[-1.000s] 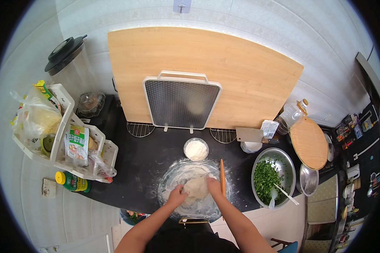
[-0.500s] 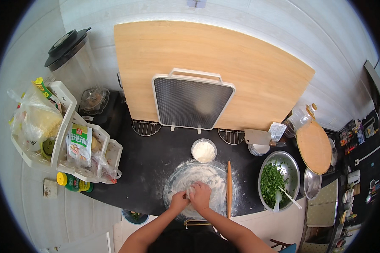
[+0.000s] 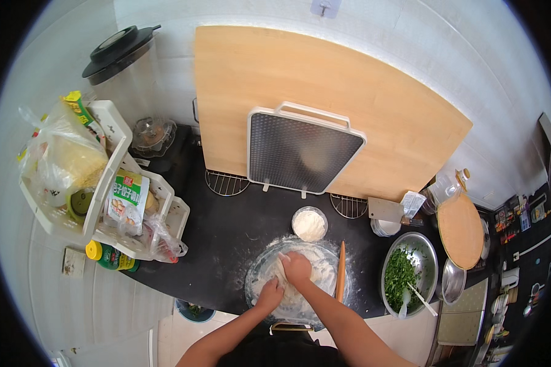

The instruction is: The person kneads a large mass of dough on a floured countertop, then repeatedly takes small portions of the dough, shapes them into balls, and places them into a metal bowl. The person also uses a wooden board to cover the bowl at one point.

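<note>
Working soft off-white dough (image 3: 280, 273): right hand (image 3: 296, 267) has shifted farther forward, gripping its far end; left hand (image 3: 269, 296) grips its near end, so dough now shows between them, seemingly being stretched.

The left hand (image 3: 270, 295) and right hand (image 3: 297, 268) hold pale dough (image 3: 280, 271) over a flour-dusted round board (image 3: 326, 257) on the black desk (image 3: 223, 244). A wooden rolling pin (image 3: 341, 271) lies just right of them, a small bowl (image 3: 295, 230) of flour (image 3: 310, 225) stands beyond, and a steel bowl (image 3: 425, 263) of chopped greens (image 3: 400, 270) stands farther right, near a cleaver (image 3: 385, 210).
</note>
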The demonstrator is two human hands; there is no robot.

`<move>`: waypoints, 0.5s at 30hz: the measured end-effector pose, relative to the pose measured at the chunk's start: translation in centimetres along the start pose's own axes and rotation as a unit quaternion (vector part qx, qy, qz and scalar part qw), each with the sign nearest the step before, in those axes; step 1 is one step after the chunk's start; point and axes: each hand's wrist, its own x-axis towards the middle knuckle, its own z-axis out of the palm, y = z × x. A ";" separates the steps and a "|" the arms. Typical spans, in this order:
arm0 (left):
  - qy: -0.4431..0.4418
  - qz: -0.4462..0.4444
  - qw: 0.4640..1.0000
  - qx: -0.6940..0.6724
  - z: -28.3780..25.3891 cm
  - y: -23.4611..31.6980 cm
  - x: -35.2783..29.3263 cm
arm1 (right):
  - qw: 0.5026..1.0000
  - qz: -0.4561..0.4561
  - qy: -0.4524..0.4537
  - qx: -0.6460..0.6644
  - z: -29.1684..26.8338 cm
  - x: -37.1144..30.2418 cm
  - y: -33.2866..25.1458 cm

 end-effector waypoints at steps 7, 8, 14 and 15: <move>-0.026 -0.011 0.981 -0.190 -1.1 -1.1 0.5 | 0.960 0.157 -0.104 0.206 -5.3 -5.3 -0.3; -0.035 0.007 0.981 -0.189 -1.1 -1.1 0.1 | 0.957 0.182 -0.147 0.175 -6.1 -5.9 -0.6; 0.048 0.025 0.989 -0.139 -0.8 -0.8 -0.6 | 0.991 -0.120 0.052 0.001 -2.4 -7.3 -2.5; 0.066 -0.009 0.986 -0.153 -0.9 -1.1 -0.4 | 0.987 -0.145 0.064 -0.012 -1.9 -7.4 -2.6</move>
